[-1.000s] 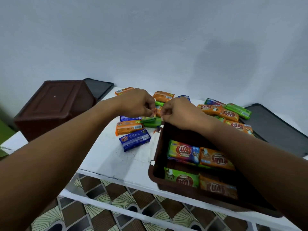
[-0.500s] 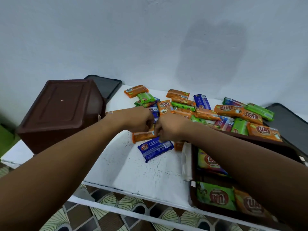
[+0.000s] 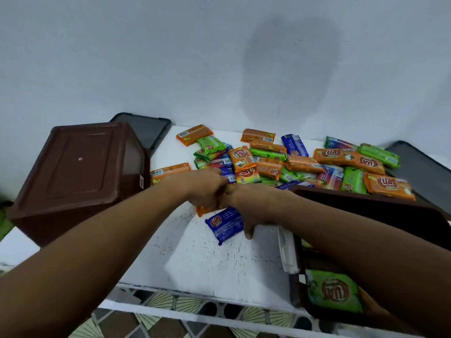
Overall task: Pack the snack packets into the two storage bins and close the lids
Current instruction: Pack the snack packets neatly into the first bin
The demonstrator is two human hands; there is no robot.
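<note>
Head view: both hands meet knuckle to knuckle at the middle of the worktop [image 3: 207, 262], just near of the loose pile of snack packets [image 3: 292, 162].

The right hand [image 3: 253, 206] curls down over the right end of a blue packet [image 3: 223, 225], thumb tip at its near right corner, so this grip has hold of that packet.

The left hand [image 3: 205, 189] is balled up above an orange packet [image 3: 203, 211]. Its fingers are hidden, so I cannot tell whether it holds the packet or only rests there.

The blue packet lies flat, its long axis running left to right and tilting slightly far at the right end.

The open bin [image 3: 366, 203] stands immediately right of that grip, a green packet [image 3: 334, 291] already inside, so the right hand is much the nearer carrier. The move is probably a short lift rightward over the rim.

The second bin [image 3: 80, 172] sits upturned at the far left, with one dark lid [image 3: 148, 130] behind it and another lid [image 3: 424, 167] at the far right.
</note>
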